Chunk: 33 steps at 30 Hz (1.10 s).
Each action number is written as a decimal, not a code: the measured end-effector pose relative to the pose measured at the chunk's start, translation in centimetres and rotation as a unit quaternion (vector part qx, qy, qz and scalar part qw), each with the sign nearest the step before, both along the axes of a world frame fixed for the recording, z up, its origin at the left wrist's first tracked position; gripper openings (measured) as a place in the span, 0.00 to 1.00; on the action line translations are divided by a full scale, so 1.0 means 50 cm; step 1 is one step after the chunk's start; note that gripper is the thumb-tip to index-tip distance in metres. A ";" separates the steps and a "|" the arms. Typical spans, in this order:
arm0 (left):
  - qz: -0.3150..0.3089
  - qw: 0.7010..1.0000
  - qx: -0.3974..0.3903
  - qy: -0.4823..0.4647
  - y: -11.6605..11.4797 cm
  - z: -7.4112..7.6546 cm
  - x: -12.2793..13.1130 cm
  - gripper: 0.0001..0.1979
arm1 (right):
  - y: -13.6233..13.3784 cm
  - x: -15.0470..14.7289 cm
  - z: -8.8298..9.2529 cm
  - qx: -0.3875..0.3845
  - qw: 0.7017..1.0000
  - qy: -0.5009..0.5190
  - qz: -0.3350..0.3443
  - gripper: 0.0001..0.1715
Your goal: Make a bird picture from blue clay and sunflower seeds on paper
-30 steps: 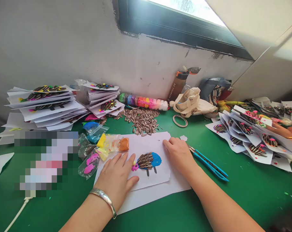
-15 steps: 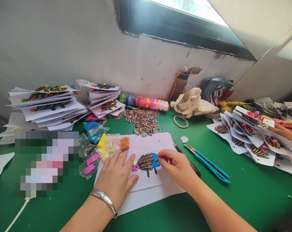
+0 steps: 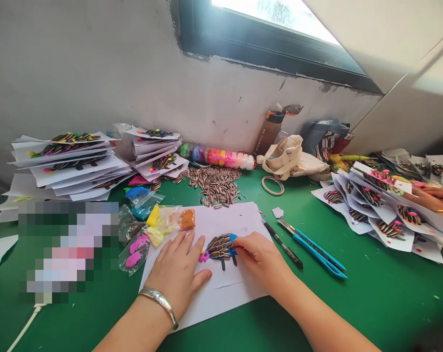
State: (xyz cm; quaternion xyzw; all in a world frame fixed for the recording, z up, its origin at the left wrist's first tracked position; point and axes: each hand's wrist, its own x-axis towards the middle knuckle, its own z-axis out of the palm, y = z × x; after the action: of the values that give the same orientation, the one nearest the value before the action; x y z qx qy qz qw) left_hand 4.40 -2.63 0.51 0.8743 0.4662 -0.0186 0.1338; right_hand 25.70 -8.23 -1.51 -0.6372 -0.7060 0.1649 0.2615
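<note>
My left hand [image 3: 179,271] lies flat with fingers spread on the white paper [image 3: 212,217], at the left of a small clay animal picture. The picture has a blue clay body [image 3: 233,240], a pink clay head [image 3: 203,255] and dark legs below. Overlapping striped sunflower seeds [image 3: 220,246] cover much of the body. At its right end, my right hand [image 3: 260,256] is pinched closed with its fingertips against the blue clay. Whatever sits between these fingertips is too small and hidden to make out.
Behind the paper lies a heap of loose sunflower seeds [image 3: 217,186]. Bagged clay [image 3: 138,249] is at the left. A pen [image 3: 283,244] and a blue utility knife [image 3: 318,252] lie at the right. Stacked pictures [image 3: 74,166] stand left; another person's hand [image 3: 435,198] is far right.
My right hand has moved slightly left and down, its fingertips now on the right end of the blue clay. More of the pen shows. My left hand stays on the paper.
</note>
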 end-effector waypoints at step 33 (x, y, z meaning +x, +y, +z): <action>-0.001 1.000 0.000 0.006 -0.004 0.003 0.002 0.28 | 0.008 0.002 -0.015 0.046 0.998 0.012 0.038 0.12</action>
State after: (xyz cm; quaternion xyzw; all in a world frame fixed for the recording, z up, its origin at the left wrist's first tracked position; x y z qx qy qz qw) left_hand 4.48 -2.85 0.65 0.8746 0.4662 -0.0241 0.1308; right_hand 25.79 -7.85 -2.26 -0.5949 -0.7334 0.1500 0.2928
